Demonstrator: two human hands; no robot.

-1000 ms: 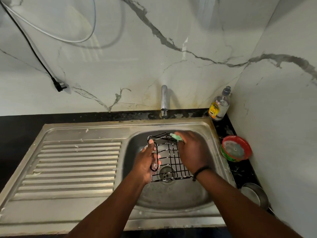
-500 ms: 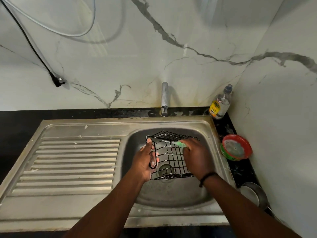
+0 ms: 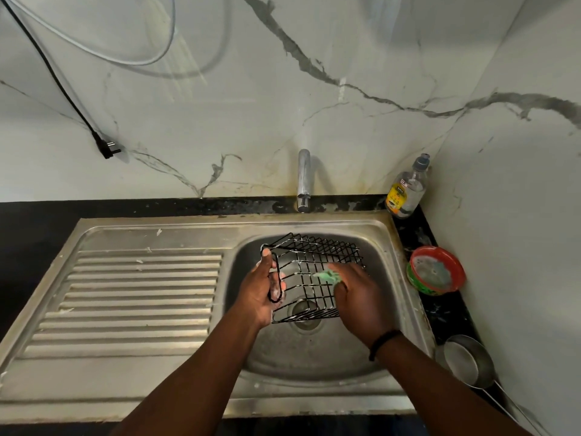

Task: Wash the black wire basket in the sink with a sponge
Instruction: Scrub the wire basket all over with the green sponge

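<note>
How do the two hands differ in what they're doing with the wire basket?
The left hand grips the black wire basket by its looped side handle; the right hand holds a green sponge against the mesh. The left steadies from outside the basket, the right works the grid. Both are over the sink bowl.

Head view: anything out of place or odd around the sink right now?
One oddity: a black power plug hangs unplugged on its cord against the white marble wall, above the steel sink's drainboard. White flecks dot that drainboard. Otherwise nothing stands out.
</note>
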